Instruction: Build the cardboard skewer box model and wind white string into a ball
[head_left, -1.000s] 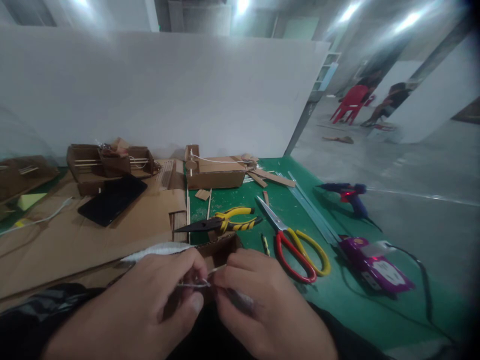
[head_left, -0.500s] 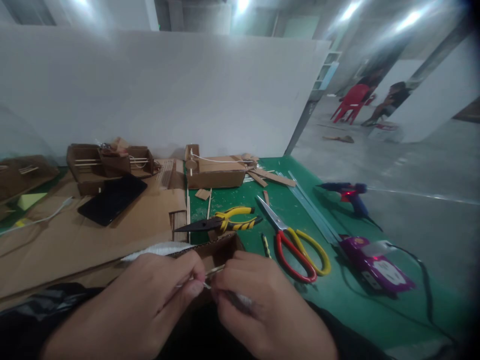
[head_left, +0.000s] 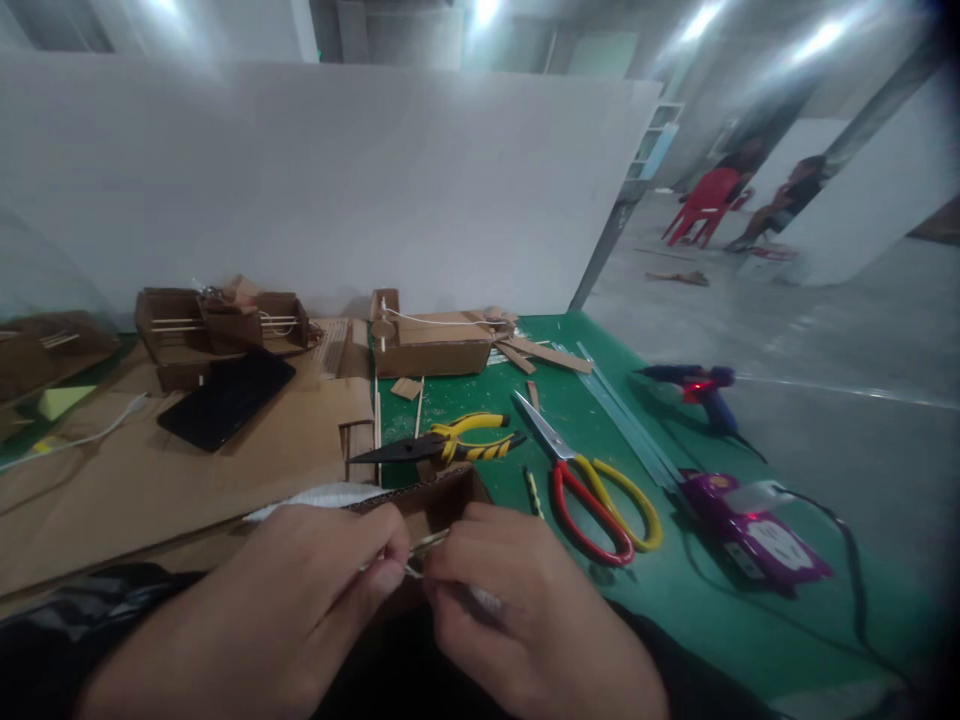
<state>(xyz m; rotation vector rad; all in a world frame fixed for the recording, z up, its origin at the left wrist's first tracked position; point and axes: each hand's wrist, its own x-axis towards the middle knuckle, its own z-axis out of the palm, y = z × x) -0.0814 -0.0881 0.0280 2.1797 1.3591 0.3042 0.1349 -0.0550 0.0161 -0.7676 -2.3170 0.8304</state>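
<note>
Green desk [head_left: 720, 630] fills lower right. Left hand [head_left: 300, 590] lower left, right hand [head_left: 517, 580] lower centre. Open cardboard box [head_left: 454, 495] just beyond both. Scissors [head_left: 564, 463] right of centre; pliers [head_left: 442, 441] mid-frame. Thin stick [head_left: 431, 541] by right fingers. White string [head_left: 412, 573] bottom centre, between hands: left fingers pinch it, right fingers curl closed on it, palm contents unclear.

head view, close above left hand [head_left: 319, 585] and right hand [head_left: 525, 585], forward and down over green table [head_left: 712, 640]

Left hand [head_left: 322, 570] pinched, right hand [head_left: 510, 570] curled, just beside
</note>
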